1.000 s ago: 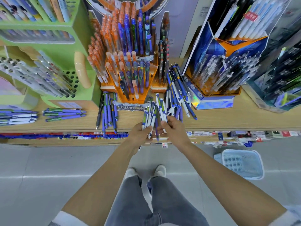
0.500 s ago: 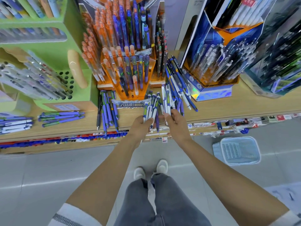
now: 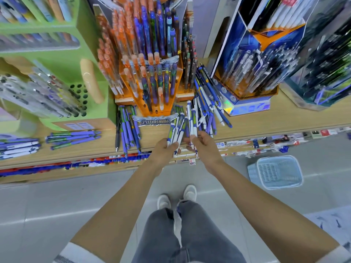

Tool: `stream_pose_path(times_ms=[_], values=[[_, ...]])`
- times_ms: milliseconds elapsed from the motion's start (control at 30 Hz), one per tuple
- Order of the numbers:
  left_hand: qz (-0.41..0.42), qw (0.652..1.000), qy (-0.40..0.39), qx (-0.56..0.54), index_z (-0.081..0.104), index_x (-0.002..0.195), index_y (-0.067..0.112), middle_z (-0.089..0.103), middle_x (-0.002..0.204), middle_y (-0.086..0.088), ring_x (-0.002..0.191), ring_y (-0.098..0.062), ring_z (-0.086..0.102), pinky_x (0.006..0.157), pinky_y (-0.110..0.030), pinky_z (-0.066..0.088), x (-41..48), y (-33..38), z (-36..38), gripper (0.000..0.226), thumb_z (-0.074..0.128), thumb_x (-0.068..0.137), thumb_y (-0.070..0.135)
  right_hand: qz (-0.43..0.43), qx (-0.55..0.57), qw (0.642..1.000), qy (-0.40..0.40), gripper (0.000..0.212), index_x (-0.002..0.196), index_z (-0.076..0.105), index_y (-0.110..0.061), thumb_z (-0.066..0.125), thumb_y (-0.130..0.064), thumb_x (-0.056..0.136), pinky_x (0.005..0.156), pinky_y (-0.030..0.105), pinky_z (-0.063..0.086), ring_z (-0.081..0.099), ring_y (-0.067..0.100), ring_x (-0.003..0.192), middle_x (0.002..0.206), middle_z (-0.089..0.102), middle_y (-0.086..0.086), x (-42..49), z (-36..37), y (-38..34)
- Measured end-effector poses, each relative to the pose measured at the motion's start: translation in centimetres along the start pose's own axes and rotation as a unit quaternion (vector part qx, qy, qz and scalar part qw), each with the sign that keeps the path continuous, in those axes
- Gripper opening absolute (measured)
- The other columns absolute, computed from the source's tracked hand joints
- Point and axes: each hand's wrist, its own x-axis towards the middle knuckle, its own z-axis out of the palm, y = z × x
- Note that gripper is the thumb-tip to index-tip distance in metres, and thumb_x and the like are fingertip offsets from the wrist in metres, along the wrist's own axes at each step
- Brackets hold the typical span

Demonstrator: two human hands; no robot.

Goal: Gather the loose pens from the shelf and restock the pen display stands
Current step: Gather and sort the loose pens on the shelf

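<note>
A: Where are the hands?

B: Both at the front edge of the shelf (image 3: 266, 126), close together; the left hand (image 3: 163, 150) has its fingers curled round a bunch of pens (image 3: 177, 130), blue and white, fanned toward twelve o'clock.

A: And the right one?

B: The right hand (image 3: 204, 149) pinches the right side of that same bunch between thumb and fingers; a narrow hold.

A: What lies around them?

B: Loose pens (image 3: 209, 109) are heaped at one o'clock from the hands, beside the blue stand (image 3: 247, 73); the orange stand (image 3: 152, 82) rises at twelve; a row of pens (image 3: 129, 130) lies at ten; the green stand (image 3: 62, 63) is farther out at ten.

A: On the floor?

B: A pale basket (image 3: 277, 172) at four o'clock.
</note>
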Motion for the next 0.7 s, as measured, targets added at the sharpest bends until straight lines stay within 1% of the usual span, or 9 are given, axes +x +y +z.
stream_pose_path(times_ms=[67,133,233,300,367,433,567,633,700], values=[[-0.007,0.999,-0.018,-0.038,0.058,0.114,0.002,0.061,0.078,-0.008,0.077,-0.024,0.056,0.075,-0.035,0.054,-0.4,-0.4,-0.3,0.022,0.047,0.1,0.015,-0.011,-0.014,1.0,-0.008,0.016,0.108,0.057,-0.002,0.047,-0.012,0.101,0.062,0.007,0.047,0.065,0.007,0.079,0.096,0.069,0.007,0.2,0.3,-0.6],[-0.024,0.997,-0.021,-0.069,0.056,0.116,-0.001,0.058,0.077,-0.009,0.066,-0.02,0.056,0.064,-0.027,0.056,-0.8,-0.7,-0.6,0.023,0.049,0.1,0.013,-0.006,-0.019,1.0,-0.007,0.02,0.111,0.058,-0.001,0.048,-0.015,0.101,0.062,0.012,0.049,0.065,0.012,0.082,0.098,0.07,0.008,0.5,0.7,-0.8],[-0.033,0.995,-0.031,-0.091,0.056,0.117,-0.003,0.06,0.073,-0.006,0.056,-0.016,0.054,0.068,-0.035,0.053,-1.3,-1.4,-1.0,0.024,0.052,0.099,0.013,-0.016,-0.075,0.997,0.009,0.021,0.107,0.059,-0.007,0.048,-0.023,0.1,0.067,0.026,0.046,0.062,0.011,0.077,0.099,0.074,0.001,0.4,0.6,-0.6],[-0.025,0.995,-0.027,-0.092,0.056,0.116,-0.002,0.06,0.074,-0.006,0.054,-0.016,0.053,0.071,-0.039,0.054,-1.6,-1.6,-1.2,0.023,0.051,0.099,0.013,-0.022,-0.098,0.995,0.008,0.019,0.106,0.058,-0.009,0.048,-0.024,0.1,0.072,0.029,0.046,0.063,0.006,0.081,0.098,0.075,-0.002,0.1,0.6,-0.3],[-0.016,0.996,-0.019,-0.09,0.057,0.115,-0.001,0.06,0.075,-0.007,0.054,-0.015,0.053,0.066,-0.034,0.055,-1.8,-1.5,-1.2,0.022,0.051,0.099,0.013,-0.034,-0.109,0.993,0.01,0.02,0.103,0.058,-0.006,0.048,-0.023,0.099,0.075,0.029,0.047,0.064,0.004,0.083,0.093,0.074,-0.003,-0.1,0.9,-0.1],[-0.018,0.995,-0.018,-0.094,0.057,0.116,0.0,0.059,0.076,-0.008,0.055,-0.016,0.052,0.057,-0.027,0.053,-2.0,-1.3,-1.0,0.023,0.051,0.099,0.014,-0.054,-0.13,0.99,0.017,0.022,0.098,0.057,-0.001,0.049,-0.021,0.099,0.067,0.029,0.044,0.058,0.007,0.069,0.082,0.069,0.002,-0.1,1.3,-0.3],[-0.025,0.997,-0.023,-0.068,0.054,0.116,0.002,0.055,0.077,-0.01,0.058,-0.019,0.049,0.048,-0.02,0.051,-1.9,-0.6,-0.3,0.02,0.049,0.1,0.014,-0.065,-0.116,0.991,0.031,0.02,0.096,0.059,-0.005,0.049,-0.022,0.099,0.057,0.028,0.039,0.044,0.01,0.056,0.074,0.06,0.014,-0.6,1.3,-0.1],[-0.014,0.998,-0.029,-0.049,0.052,0.117,0.004,0.054,0.079,-0.011,0.059,-0.019,0.048,0.047,-0.018,0.05,-2.1,-0.5,0.2,0.02,0.047,0.1,0.013,-0.07,-0.102,0.991,0.046,0.021,0.097,0.06,-0.004,0.049,-0.021,0.099,0.058,0.03,0.037,0.044,0.016,0.059,0.08,0.06,0.024,-1.0,0.9,0.4],[-0.005,0.998,-0.034,-0.048,0.051,0.119,0.005,0.053,0.082,-0.011,0.061,-0.018,0.047,0.048,-0.017,0.049,-2.2,-0.7,0.5,0.02,0.046,0.101,0.013,-0.077,-0.082,0.992,0.049,0.015,0.093,0.061,-0.012,0.05,-0.02,0.099,0.064,0.035,0.041,0.051,0.033,0.068,0.087,0.065,0.026,-1.3,0.5,0.7]])
